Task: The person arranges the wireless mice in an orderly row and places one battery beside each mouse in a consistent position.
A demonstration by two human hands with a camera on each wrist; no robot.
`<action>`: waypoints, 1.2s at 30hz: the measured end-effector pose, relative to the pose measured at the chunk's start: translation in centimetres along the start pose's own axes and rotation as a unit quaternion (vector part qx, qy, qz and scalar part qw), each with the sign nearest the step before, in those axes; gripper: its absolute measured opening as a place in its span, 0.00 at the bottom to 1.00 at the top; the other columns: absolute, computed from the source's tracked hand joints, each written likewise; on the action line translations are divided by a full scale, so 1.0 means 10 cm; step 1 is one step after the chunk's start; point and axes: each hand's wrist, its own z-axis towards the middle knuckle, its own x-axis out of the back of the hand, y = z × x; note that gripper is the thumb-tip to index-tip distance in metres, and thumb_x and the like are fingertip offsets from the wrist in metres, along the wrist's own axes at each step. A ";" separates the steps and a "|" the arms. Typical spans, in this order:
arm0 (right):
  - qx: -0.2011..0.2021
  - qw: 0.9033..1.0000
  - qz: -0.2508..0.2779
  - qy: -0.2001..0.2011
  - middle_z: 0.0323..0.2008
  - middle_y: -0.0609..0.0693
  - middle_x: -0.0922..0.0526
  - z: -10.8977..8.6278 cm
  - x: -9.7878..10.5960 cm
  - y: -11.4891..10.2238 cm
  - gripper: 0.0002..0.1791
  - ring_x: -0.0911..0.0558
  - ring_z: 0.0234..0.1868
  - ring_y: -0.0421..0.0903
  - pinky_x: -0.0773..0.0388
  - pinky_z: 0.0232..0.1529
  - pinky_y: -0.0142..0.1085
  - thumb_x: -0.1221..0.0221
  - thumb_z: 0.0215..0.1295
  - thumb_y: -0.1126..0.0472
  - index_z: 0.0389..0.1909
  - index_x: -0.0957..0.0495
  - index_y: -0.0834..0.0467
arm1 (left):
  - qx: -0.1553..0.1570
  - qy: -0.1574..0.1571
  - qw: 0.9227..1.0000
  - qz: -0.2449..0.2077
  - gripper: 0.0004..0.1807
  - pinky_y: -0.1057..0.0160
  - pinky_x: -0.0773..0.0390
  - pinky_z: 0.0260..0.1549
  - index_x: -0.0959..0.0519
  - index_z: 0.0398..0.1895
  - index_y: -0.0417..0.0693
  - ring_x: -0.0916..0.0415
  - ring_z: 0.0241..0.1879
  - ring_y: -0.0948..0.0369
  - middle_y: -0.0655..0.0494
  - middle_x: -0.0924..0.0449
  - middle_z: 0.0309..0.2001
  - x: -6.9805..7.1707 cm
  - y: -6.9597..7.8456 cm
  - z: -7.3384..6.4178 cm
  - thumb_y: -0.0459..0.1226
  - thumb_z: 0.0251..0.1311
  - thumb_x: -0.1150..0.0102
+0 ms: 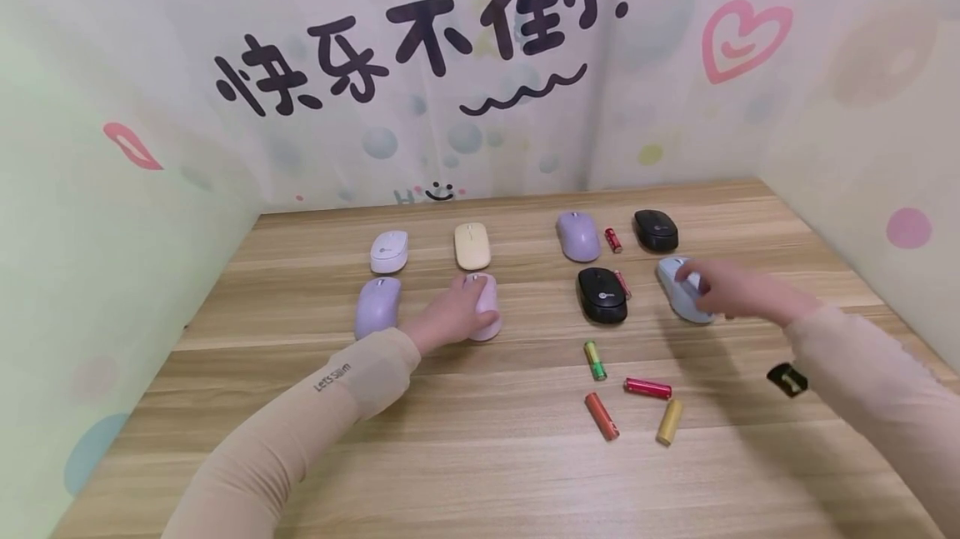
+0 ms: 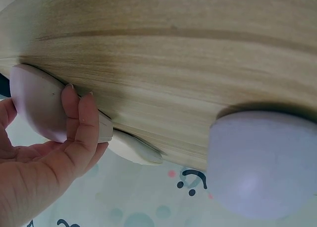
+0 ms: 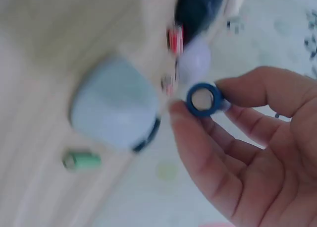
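Note:
My left hand (image 1: 450, 316) grips a pale pink computer mouse (image 1: 489, 310) standing on the wooden table. In the left wrist view its fingers (image 2: 89, 123) curl over the side of that mouse. My right hand (image 1: 729, 287) is over a light blue mouse (image 1: 681, 293). Between its thumb and fingers it pinches a battery (image 3: 203, 99), seen end-on with a blue rim in the right wrist view; the rest of the battery is hidden. The light blue mouse (image 3: 116, 103) lies apart from the battery in that view.
A purple mouse (image 1: 377, 306), a white one (image 1: 389, 252) and a cream one (image 1: 472, 246) surround the left hand. Black mice (image 1: 602, 296) and another purple mouse (image 1: 577, 236) stand right of centre. Several loose batteries (image 1: 647, 388) lie in front, near a small dark object (image 1: 787, 379).

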 end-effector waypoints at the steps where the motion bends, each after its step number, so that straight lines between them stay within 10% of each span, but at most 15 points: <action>1: 0.001 1.000 0.004 0.012 0.30 0.62 0.26 0.05 0.09 0.04 0.24 0.26 0.25 0.47 0.27 0.23 0.36 0.47 0.51 0.72 0.52 0.36 0.71 | 0.000 0.001 1.000 0.002 0.38 0.49 0.38 0.59 0.47 0.69 0.41 0.44 0.63 0.42 0.32 0.54 0.68 0.00 0.00 0.00 0.50 0.62 0.49; 9: -0.048 0.995 0.078 0.038 0.25 0.59 0.23 0.60 0.56 0.55 0.25 0.22 0.24 0.46 0.22 0.27 0.38 0.52 0.62 0.66 0.57 0.43 0.76 | -0.002 -0.003 1.000 0.006 0.38 0.49 0.39 0.60 0.47 0.69 0.41 0.45 0.64 0.42 0.32 0.53 0.68 0.01 -0.01 0.02 0.50 0.62 0.49; 19: -0.062 0.996 0.064 0.029 0.27 0.61 0.25 1.09 0.48 1.15 0.25 0.25 0.21 0.43 0.24 0.24 0.36 0.51 0.57 0.68 0.53 0.42 0.79 | -0.002 -0.016 1.000 -0.006 0.37 0.49 0.39 0.60 0.47 0.69 0.42 0.45 0.64 0.43 0.33 0.54 0.68 -0.02 0.01 0.04 0.50 0.62 0.49; 36: -0.071 0.995 0.071 0.002 0.31 0.62 0.27 1.24 0.35 1.11 0.33 0.25 0.24 0.41 0.26 0.26 0.32 0.44 0.59 0.65 0.58 0.49 0.77 | 0.005 -0.010 1.000 -0.010 0.37 0.49 0.40 0.60 0.47 0.69 0.42 0.47 0.65 0.43 0.34 0.55 0.68 0.01 -0.02 0.03 0.50 0.62 0.50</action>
